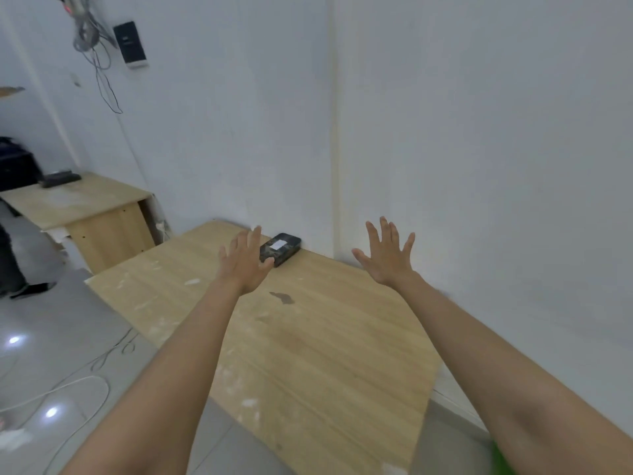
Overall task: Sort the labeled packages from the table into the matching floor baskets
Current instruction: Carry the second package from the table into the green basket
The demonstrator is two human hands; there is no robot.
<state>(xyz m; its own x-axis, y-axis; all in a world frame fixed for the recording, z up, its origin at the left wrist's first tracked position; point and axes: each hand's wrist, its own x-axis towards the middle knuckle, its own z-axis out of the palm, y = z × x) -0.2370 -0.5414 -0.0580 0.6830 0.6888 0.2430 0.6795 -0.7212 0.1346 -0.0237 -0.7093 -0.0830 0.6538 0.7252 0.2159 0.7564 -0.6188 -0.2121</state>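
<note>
One small dark package (281,249) with a white label on top lies at the far edge of the wooden table (308,337), against the white wall. My left hand (244,259) is stretched out over the table with fingers spread, its thumb just in front of the package's near left corner, holding nothing. My right hand (387,256) is raised farther right, fingers spread, empty, well apart from the package. No floor basket is in view.
A second wooden desk (85,207) stands at the left with dark devices on it. Cables (85,371) trail across the glossy tiled floor left of the table. A green thing (501,457) shows at the bottom right edge. A person's dark leg (10,262) is at far left.
</note>
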